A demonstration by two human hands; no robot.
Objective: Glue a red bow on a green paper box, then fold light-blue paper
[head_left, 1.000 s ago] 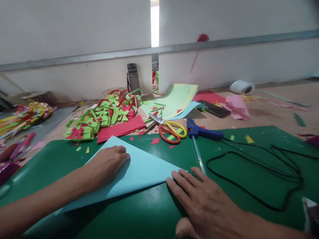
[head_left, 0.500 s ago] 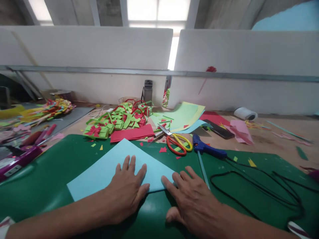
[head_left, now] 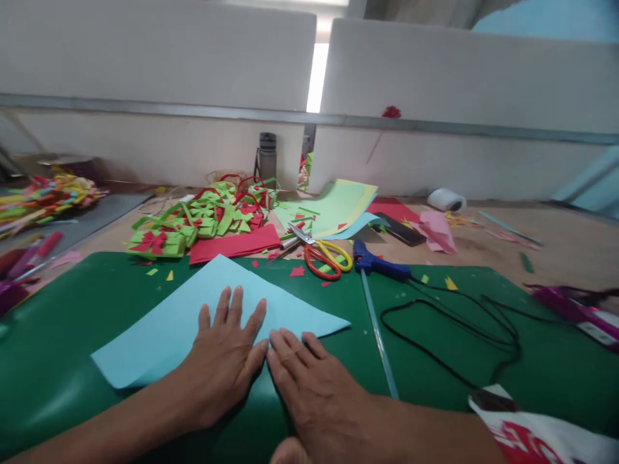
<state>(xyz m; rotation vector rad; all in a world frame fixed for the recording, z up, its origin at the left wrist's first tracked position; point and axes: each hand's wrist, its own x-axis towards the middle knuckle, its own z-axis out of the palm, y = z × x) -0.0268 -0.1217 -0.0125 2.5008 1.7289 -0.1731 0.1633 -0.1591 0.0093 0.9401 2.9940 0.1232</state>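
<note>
A light blue paper [head_left: 193,309], folded into a triangle, lies on the green cutting mat [head_left: 435,380]. My left hand [head_left: 225,357] rests flat on the paper's near edge with its fingers spread. Beside it, my right hand [head_left: 314,386] lies flat with its fingertips on that same folded edge, nearly touching the left hand. Neither hand holds anything.
Red-and-yellow scissors [head_left: 326,256] and a blue glue gun [head_left: 380,264] with a black cord [head_left: 459,328] lie beyond the paper. A heap of green and red paper cuttings [head_left: 203,222], coloured sheets [head_left: 338,206], a phone [head_left: 399,229], a bottle [head_left: 267,156] and a tape roll [head_left: 445,200] sit further back.
My left hand slid from the paper's upper left down to its near edge and spread flat. My right hand moved left along the fold until it met the left hand.
</note>
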